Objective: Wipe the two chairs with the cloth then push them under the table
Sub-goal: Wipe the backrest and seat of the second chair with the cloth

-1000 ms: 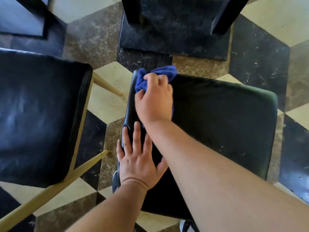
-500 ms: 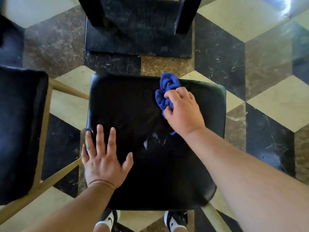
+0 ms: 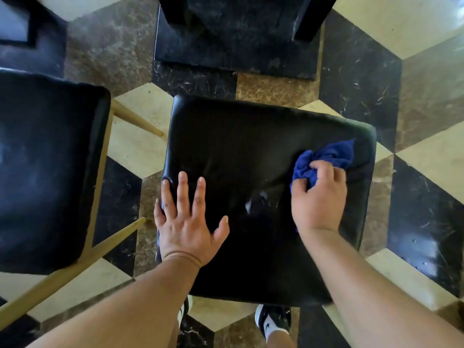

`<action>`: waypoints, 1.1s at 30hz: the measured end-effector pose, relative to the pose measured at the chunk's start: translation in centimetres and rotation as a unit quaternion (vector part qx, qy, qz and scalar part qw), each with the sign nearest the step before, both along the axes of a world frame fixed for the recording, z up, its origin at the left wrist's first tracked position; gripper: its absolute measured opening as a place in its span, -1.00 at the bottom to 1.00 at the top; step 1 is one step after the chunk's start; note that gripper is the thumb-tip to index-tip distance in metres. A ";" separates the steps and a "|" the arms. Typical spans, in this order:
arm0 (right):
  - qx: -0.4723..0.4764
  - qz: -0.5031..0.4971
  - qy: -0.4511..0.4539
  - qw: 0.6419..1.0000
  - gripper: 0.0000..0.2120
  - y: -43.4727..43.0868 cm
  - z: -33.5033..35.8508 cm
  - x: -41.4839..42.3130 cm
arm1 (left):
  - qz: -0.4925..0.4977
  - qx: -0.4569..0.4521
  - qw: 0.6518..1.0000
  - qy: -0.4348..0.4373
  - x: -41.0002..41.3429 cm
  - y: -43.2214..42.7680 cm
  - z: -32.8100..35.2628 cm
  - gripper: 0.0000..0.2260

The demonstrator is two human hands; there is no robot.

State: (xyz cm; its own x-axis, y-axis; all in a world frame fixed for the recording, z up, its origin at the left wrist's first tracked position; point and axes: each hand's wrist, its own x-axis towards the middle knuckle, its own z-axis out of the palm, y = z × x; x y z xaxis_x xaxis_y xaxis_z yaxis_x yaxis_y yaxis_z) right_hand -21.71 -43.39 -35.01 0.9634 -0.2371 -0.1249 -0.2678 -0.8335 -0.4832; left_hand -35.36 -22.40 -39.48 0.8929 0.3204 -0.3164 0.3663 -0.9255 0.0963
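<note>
1. Marble floor (image 3: pixel 364 79) in a cube pattern, dark and cream tiles, with what looks like the table base (image 3: pixel 236 46) sitting just past the chair you're on. Only its foot and two black uprights show, so I'm guessing a bit there.

2. You're standing over the chair in front (image 3: pixel 251 146), black padded seat, shoes (image 3: pixel 273 320) poking out below its near edge.

3. Your right hand (image 3: pixel 319 199) is clenched around the blue cloth (image 3: pixel 326 156), bunched up and pressed on the seat near its far right corner. Some of the cloth spills out past your fingers.

4. Your left hand (image 3: pixel 185 222) lies flat on the seat's left side, fingers spread, gripping nothing, just bracing the chair.

5. So you're mid-wipe on this seat, I'd say. There's a pale scuff or tear (image 3: pixel 251 204) between your hands; can't tell if it'll wipe off.

6. The second chair (image 3: pixel 45 172) sits just to the left, pale wooden legs, seat looking dusty and smudged. Probably not done yet.

7. Next up: cover the near half of this seat, move the cloth over to the left chair, then slide both forward toward that base.
</note>
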 end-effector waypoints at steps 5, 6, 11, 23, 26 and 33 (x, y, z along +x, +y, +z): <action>0.026 0.121 -0.002 0.992 -0.67 5.0 -0.6 -3.5 | -0.001 -0.015 1.000 -0.001 0.0 0.0 -0.1 -0.19; 0.027 0.164 0.008 0.986 -0.66 5.4 -0.7 -4.3 | -0.001 -0.020 1.000 -0.004 0.0 0.0 -0.1 -0.20; 0.011 0.385 0.057 0.921 -0.70 3.2 -0.7 -7.9 | 0.004 -0.037 0.999 -0.003 0.0 0.0 0.1 -0.29; -0.011 0.748 0.071 0.660 -0.74 -1.1 -0.2 -3.9 | 0.013 -0.048 0.999 0.015 0.2 -0.1 0.5 -0.30; -0.045 0.658 0.019 0.751 -0.75 -2.1 -0.4 2.1 | 0.016 -0.049 0.999 0.000 0.1 0.0 0.3 -0.30; -0.082 0.410 -0.001 0.909 -0.68 -4.5 -0.6 10.1 | 0.013 -0.031 0.999 -0.026 -0.1 0.1 -0.5 -0.32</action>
State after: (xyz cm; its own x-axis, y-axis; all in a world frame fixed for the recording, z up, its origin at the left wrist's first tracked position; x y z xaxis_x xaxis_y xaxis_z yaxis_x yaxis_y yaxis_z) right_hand -11.62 -47.84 -35.61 0.8250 0.5445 -0.1511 0.4756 -0.8135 -0.3347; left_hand -35.49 -22.27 -40.02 0.9001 0.3258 -0.2894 0.3837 -0.9073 0.1721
